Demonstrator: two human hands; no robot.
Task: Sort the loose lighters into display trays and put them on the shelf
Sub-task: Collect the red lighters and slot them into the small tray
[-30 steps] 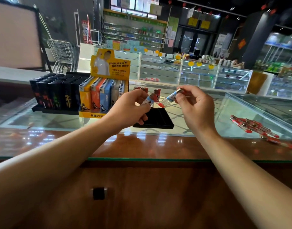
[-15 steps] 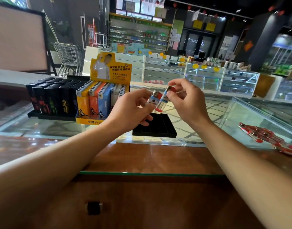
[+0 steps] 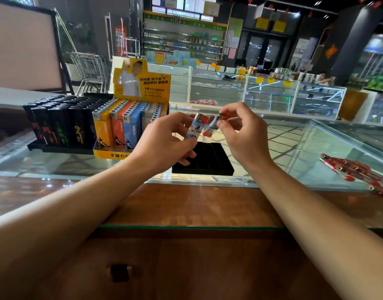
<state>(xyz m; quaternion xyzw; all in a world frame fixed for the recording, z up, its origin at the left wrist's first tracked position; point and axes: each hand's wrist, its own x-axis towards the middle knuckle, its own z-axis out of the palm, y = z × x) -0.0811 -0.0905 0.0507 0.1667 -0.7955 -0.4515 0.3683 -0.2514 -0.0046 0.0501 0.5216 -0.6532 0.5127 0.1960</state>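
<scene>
Right hand [image 3: 244, 137] lighter [image 3: 211, 126] now nearer left-hand lighter [image 3: 195, 127].

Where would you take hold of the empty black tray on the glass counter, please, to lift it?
Grip the black tray by its two short side walls, coming from above at the near edge, probably with both hands. It lies flat and low on the glass counter, and its slotted top gives no good hold. Both the left hand and right hand hold lighters now, so free them first.
</scene>
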